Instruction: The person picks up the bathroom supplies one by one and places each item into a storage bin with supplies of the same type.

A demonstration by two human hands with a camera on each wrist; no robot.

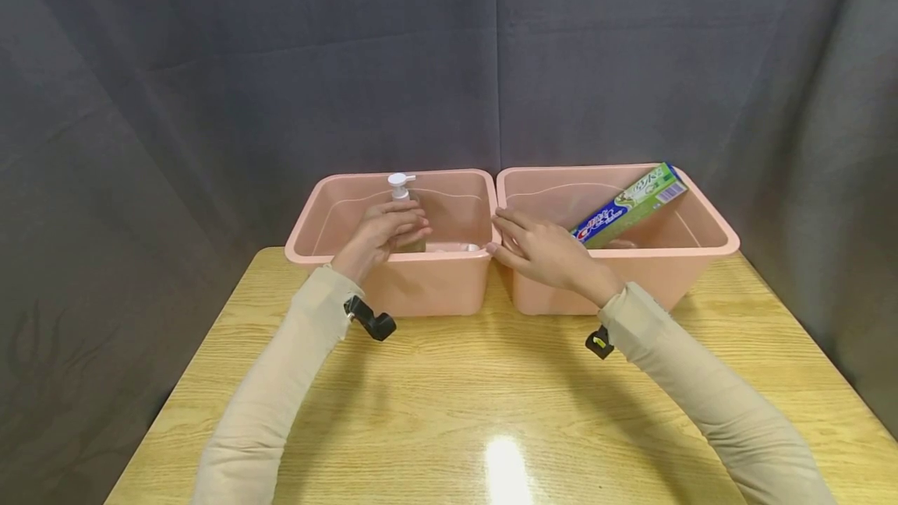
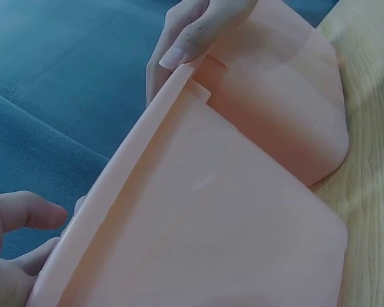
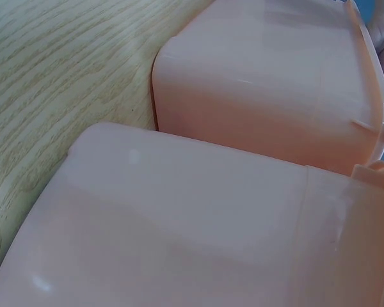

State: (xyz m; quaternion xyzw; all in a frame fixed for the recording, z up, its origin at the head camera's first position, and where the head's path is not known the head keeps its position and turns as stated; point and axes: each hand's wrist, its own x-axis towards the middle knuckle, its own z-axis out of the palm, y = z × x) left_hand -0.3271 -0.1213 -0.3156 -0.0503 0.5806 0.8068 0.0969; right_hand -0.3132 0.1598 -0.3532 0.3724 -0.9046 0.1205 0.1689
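Observation:
My left hand [image 1: 387,228] reaches over the near rim of the left pink bin [image 1: 421,287], in front of a bottle with a white pump top [image 1: 401,185]. The hand hides most of the bottle. In the left wrist view, the thumb and fingers [image 2: 25,211] are spread apart beyond the rim, with nothing seen between them. My right hand [image 1: 540,248] rests where the two bins meet. Its thumb touches the left bin's near right corner, and its fingers lie over the adjoining rims. Inside the right pink bin [image 1: 617,275] leans a green and blue toothpaste box [image 1: 627,205].
A small whitish item [image 1: 468,247] lies low in the left bin, partly hidden by the rim. Both bins stand side by side on a wooden table [image 1: 435,388]. A dark grey curtain [image 1: 351,61] hangs behind them and along the sides.

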